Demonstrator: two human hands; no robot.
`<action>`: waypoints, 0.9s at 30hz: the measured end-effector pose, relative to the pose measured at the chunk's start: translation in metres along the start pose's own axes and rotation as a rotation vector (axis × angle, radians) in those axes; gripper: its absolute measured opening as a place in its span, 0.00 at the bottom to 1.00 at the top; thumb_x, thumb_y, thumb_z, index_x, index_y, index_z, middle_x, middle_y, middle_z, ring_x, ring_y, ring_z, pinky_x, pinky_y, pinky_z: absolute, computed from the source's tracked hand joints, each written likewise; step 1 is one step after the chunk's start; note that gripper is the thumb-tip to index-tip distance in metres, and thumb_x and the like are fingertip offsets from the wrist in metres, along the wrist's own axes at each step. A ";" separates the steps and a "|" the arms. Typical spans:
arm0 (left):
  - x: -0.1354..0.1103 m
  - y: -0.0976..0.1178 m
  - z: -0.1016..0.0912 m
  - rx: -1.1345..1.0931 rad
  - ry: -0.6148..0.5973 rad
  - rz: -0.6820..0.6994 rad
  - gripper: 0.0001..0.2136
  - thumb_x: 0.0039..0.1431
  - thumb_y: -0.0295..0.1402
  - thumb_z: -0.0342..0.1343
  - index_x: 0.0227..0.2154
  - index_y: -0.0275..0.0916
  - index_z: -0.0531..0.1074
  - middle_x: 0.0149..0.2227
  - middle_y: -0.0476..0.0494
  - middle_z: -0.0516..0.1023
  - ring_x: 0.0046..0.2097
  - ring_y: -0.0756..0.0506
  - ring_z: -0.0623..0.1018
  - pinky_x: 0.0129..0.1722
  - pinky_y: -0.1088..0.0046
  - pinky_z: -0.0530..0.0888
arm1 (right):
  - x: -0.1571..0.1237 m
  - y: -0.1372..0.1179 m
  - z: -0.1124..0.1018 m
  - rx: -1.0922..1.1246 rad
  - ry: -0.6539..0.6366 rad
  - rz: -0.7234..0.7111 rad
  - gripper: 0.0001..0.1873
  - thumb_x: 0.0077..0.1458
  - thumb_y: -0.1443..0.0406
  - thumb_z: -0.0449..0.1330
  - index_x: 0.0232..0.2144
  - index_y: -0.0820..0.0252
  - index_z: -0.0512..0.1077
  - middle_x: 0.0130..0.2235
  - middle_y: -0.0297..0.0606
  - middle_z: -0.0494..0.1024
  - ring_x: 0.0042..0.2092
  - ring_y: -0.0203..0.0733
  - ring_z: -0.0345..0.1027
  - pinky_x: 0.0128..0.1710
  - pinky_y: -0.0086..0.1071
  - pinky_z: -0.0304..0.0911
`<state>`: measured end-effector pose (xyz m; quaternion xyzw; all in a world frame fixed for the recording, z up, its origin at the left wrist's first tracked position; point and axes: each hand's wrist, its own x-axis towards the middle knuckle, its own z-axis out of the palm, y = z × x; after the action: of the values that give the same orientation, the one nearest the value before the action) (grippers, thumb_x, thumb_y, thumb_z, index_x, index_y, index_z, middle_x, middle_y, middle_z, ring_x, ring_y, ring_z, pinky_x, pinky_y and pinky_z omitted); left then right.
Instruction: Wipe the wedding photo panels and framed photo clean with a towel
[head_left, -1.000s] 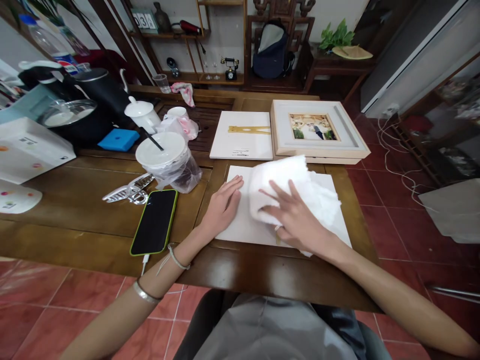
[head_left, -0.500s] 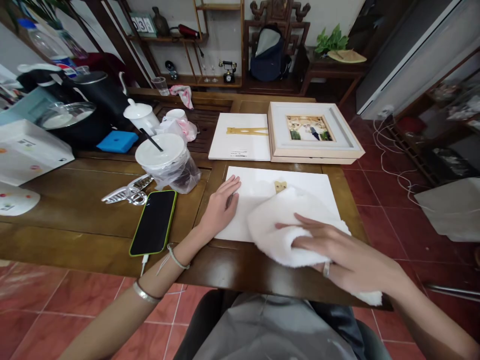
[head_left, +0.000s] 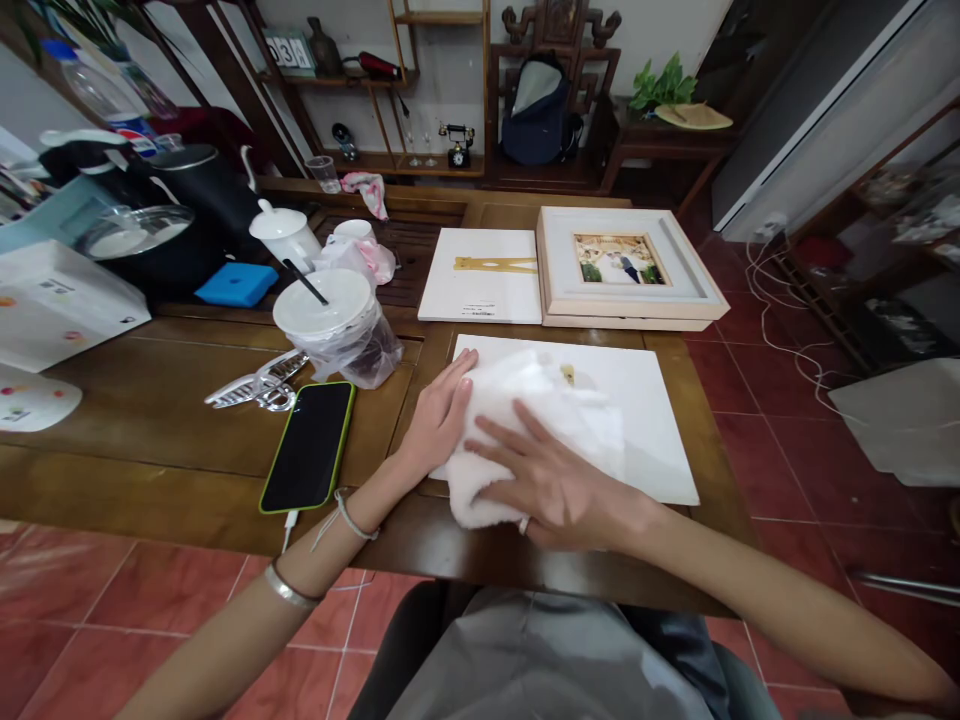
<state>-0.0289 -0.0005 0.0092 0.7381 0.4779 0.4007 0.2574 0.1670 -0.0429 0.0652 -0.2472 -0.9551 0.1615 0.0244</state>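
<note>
On the near part of the table a white board (head_left: 658,440) lies flat, with a small gold-coloured metal fitting (head_left: 568,374) on its upper middle. Bunched over the board's left half is a white cloth (head_left: 540,390), pressed down by my right hand (head_left: 559,480), which has hold of it with its fingers spread. My left hand (head_left: 439,415) rests at the board's left edge, its fingers stretched out and close together, right beside the cloth. The cloth covers part of the board's front edge.
Behind the board stand a second white board (head_left: 480,295) with a gold strip and a white picture frame (head_left: 634,310) holding a photo. Left are a phone (head_left: 309,445) on a cable, silver scissors (head_left: 259,383), a lidded white cup (head_left: 326,305) with a straw and a blue box (head_left: 236,284).
My right hand has swept the white cloth leftward across the board, up to my left hand. The board's right side is now uncovered. My left hand has stayed in place.
</note>
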 end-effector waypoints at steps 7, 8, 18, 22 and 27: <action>0.000 0.002 -0.001 0.006 -0.042 -0.002 0.22 0.69 0.38 0.36 0.55 0.32 0.68 0.59 0.34 0.69 0.62 0.43 0.67 0.63 0.59 0.61 | -0.025 -0.002 -0.021 0.214 -0.031 -0.132 0.26 0.42 0.74 0.53 0.46 0.59 0.70 0.53 0.41 0.74 0.64 0.44 0.54 0.67 0.48 0.33; 0.001 0.002 0.000 0.026 -0.055 0.009 0.21 0.68 0.37 0.38 0.55 0.33 0.67 0.59 0.34 0.69 0.62 0.43 0.66 0.63 0.58 0.60 | -0.031 -0.001 -0.026 0.232 -0.040 -0.099 0.27 0.40 0.75 0.52 0.45 0.58 0.70 0.50 0.40 0.76 0.61 0.45 0.59 0.66 0.47 0.38; 0.002 -0.003 0.004 0.121 -0.098 0.046 0.19 0.62 0.30 0.47 0.56 0.37 0.66 0.60 0.35 0.68 0.63 0.41 0.64 0.63 0.51 0.59 | -0.073 0.045 -0.059 0.271 0.347 0.425 0.09 0.58 0.62 0.52 0.28 0.57 0.68 0.26 0.34 0.71 0.28 0.41 0.65 0.32 0.36 0.60; 0.002 -0.002 0.004 0.130 -0.097 0.043 0.18 0.62 0.30 0.47 0.55 0.36 0.67 0.59 0.34 0.68 0.63 0.40 0.65 0.63 0.52 0.60 | -0.042 0.059 -0.062 0.281 0.486 0.532 0.14 0.58 0.56 0.54 0.26 0.58 0.64 0.25 0.31 0.65 0.27 0.38 0.59 0.31 0.33 0.56; 0.003 -0.003 0.004 0.129 -0.092 0.050 0.18 0.61 0.30 0.48 0.54 0.36 0.67 0.59 0.34 0.69 0.63 0.40 0.66 0.63 0.52 0.60 | 0.014 0.063 -0.059 0.298 0.433 0.438 0.10 0.51 0.59 0.60 0.30 0.60 0.68 0.28 0.31 0.70 0.30 0.38 0.62 0.32 0.31 0.54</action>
<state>-0.0266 0.0031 0.0060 0.7824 0.4718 0.3412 0.2210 0.1912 0.0337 0.1003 -0.4687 -0.8178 0.2446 0.2273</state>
